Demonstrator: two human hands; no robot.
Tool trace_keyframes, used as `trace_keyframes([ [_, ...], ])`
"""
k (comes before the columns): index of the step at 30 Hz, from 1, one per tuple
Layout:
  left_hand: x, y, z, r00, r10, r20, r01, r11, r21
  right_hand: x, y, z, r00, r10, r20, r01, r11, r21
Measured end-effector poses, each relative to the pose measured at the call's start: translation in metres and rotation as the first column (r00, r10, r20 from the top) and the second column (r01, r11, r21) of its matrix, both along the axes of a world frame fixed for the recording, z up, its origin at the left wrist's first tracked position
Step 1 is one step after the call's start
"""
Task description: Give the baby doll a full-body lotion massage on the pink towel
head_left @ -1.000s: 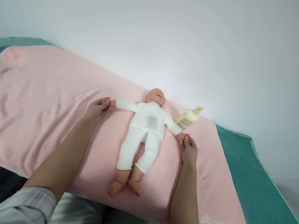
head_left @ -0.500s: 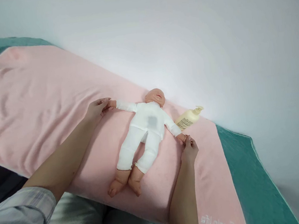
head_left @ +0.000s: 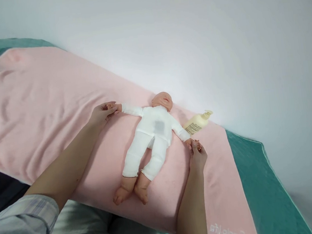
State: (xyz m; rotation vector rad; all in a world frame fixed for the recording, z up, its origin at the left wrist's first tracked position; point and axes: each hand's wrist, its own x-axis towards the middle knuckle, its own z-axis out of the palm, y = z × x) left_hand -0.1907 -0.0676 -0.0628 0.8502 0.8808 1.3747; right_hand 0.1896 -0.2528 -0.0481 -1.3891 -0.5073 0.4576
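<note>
A baby doll [head_left: 152,132] in a white suit lies face up on a pink towel [head_left: 44,103], arms spread wide and head towards the wall. My left hand [head_left: 102,113] pinches the doll's small hand at the left. My right hand [head_left: 197,153] pinches the doll's other hand at the right. The doll's bare feet point towards me.
A cream pump bottle [head_left: 197,122] lies on its side just behind the doll's right-side arm, close to the white wall [head_left: 191,34]. A teal sheet [head_left: 260,187] shows under the towel at the right and far left. My patterned clothing fills the lower left.
Almost nothing moved. Both hands keep hold of the doll's hands; my right hand shifted very slightly.
</note>
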Motion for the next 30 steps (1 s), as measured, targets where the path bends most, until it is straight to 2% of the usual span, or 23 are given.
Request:
trace_keyframes([
  [6,0.004,-0.008,0.010,0.998,0.054,-0.021,-0.055,0.998,-0.042,-0.001,0.000,-0.002,0.998,-0.027,0.061,0.029,0.999,-0.033],
  [13,0.006,-0.007,0.012,0.995,0.099,-0.009,-0.099,0.993,-0.058,0.000,0.000,-0.005,0.997,-0.042,0.067,0.044,0.999,-0.023],
  [23,0.003,-0.004,0.007,0.996,0.041,0.078,-0.038,0.998,-0.046,0.005,0.002,-0.005,1.000,-0.009,0.004,0.009,1.000,0.004],
  [30,0.005,-0.011,0.015,0.999,0.036,-0.003,-0.036,0.998,-0.042,0.008,0.002,-0.011,0.997,-0.015,0.069,0.019,0.998,-0.056],
])
